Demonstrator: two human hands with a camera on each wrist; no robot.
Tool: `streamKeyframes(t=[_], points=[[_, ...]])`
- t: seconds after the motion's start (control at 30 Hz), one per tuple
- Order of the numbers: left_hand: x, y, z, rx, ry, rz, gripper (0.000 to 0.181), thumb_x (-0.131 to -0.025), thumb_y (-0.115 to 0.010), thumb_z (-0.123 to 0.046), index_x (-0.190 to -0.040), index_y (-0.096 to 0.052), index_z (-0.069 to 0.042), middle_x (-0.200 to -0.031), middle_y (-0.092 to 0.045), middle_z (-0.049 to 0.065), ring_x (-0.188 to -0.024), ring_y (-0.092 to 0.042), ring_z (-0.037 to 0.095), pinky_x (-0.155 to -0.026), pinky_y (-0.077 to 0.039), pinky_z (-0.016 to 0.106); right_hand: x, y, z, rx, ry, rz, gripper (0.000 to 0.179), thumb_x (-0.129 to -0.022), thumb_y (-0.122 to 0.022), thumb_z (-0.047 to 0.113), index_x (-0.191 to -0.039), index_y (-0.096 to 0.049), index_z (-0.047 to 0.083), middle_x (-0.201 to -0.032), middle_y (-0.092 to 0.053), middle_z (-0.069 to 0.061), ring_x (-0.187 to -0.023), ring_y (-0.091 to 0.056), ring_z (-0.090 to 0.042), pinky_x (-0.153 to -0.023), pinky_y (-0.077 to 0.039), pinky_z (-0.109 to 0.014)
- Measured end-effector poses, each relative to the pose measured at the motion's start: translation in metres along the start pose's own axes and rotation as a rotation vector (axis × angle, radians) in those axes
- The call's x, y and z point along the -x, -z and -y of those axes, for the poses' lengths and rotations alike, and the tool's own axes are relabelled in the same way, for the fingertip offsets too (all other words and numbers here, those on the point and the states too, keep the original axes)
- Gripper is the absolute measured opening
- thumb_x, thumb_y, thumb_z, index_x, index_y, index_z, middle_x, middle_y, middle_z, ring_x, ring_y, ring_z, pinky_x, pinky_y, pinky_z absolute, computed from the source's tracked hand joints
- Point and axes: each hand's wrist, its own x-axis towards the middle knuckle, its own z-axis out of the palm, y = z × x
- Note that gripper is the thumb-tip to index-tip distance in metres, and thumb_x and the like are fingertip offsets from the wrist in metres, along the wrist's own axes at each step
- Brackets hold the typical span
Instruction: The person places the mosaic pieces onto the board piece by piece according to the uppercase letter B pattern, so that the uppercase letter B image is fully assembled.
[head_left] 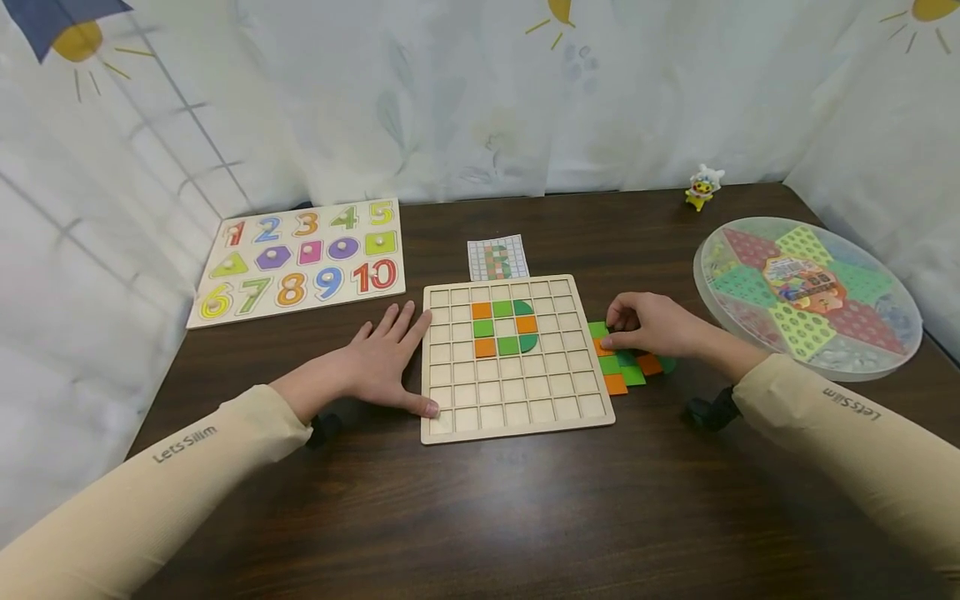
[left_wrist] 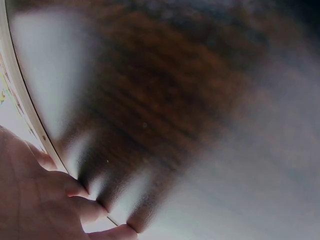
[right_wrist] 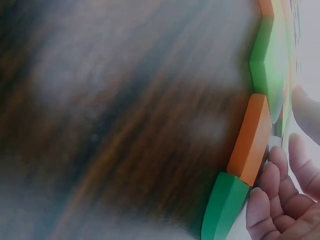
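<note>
In the head view a square wooden grid board lies on the dark table. Orange, light green and dark green tiles form a ring in its upper middle; the dark green ones have a rounded side. My left hand rests at the board's left edge, fingers spread, thumb on the lower left corner. Beyond the board's right edge my right hand has curled fingers over a cluster of loose tiles. Its thumb and forefinger are at an orange tile; whether they grip it is unclear. The right wrist view shows another orange tile beside a dark green tile.
A small printed pattern card lies behind the board. At the back left is a number-and-shape puzzle board. A round clear case with a star-patterned game board lies at the right, and a small yellow-and-white figurine stands behind it.
</note>
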Motion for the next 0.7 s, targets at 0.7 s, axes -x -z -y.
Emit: streamKeyframes(t=[0.7], points=[[-0.0011, -0.0011, 0.0007, -0.005, 0.0, -0.005, 0.134, -0.077, -0.074, -0.073, -0.165, 0.0, -0.004, -0.17, 0.007, 0.027, -0.157, 0.004, 0.049, -0.119, -0.011, 0.074, -0.0071, -0.0002, 0.001, 0.025, -0.011, -0.031, 0.023, -0.098, -0.07, 0.021, -0.111, -0.063, 0.003, -0.086, -0.06, -0.007, -0.075, -0.052, -0.019, -0.07, -0.044, -0.033]])
